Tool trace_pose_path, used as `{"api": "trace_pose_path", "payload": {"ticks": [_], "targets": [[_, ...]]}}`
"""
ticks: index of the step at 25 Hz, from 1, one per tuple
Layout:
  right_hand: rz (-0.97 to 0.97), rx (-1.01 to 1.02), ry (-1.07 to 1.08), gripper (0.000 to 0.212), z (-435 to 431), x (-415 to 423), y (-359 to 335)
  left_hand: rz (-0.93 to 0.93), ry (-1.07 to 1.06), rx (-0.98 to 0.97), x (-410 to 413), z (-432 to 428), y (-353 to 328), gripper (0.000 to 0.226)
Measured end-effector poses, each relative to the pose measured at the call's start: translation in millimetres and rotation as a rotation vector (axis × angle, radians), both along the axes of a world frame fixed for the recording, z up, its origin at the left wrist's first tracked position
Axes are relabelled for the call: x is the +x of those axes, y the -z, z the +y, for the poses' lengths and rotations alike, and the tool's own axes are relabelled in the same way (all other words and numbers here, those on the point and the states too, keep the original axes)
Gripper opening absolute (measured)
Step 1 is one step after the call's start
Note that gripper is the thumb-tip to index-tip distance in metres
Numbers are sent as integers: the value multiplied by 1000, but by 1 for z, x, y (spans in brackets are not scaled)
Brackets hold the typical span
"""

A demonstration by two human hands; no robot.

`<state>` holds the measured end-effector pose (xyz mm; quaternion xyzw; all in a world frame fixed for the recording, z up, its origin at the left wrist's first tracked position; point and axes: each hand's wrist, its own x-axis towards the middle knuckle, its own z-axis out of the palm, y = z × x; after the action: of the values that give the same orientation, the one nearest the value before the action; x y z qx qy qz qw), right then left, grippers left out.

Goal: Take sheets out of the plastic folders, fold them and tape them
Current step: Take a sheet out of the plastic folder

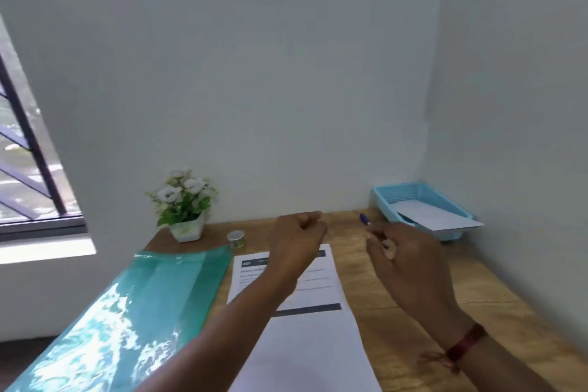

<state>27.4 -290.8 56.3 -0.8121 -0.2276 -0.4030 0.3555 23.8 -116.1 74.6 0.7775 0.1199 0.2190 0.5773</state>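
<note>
A printed white sheet [313,280] lies in the middle of the wooden desk [397,312], its near part plain white up to a dark band. A translucent green plastic folder [136,305] lies flat to its left. A small roll of clear tape [236,238] stands behind the folder. My left hand [297,242] hovers over the sheet's far end, fingers curled into a loose fist with nothing visible in it. My right hand [404,264] is to the right of the sheet, fingers curled over the near end of a blue pen [365,219]; whether it grips the pen is unclear.
A light blue tray [385,197] with a folded white paper in it sits in the far right corner against the walls. A white pot of artificial flowers [184,204] stands at the far left by the wall. A window is on the left.
</note>
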Motion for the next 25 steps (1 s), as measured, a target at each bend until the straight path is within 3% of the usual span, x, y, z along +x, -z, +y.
{"api": "trace_pose_path", "payload": {"ticks": [5,8,10,14,21,25], "targets": [[192,-252,-135,11,56,7,38,144,-32,457,-38,84,29,9],[265,-353,-170,27,81,24,53,229,-1,706,-36,120,40,42],[302,-355,-206,38,94,35,53,220,12,743,-31,132,47,49],[388,-556,-227,61,112,54,54,216,78,819,-19,133,71,59],[490,-682,-212,78,111,79,69,279,172,946,-11,157,81,87],[517,-716,-228,76,110,90,73,328,210,995,-4,157,88,94]]}}
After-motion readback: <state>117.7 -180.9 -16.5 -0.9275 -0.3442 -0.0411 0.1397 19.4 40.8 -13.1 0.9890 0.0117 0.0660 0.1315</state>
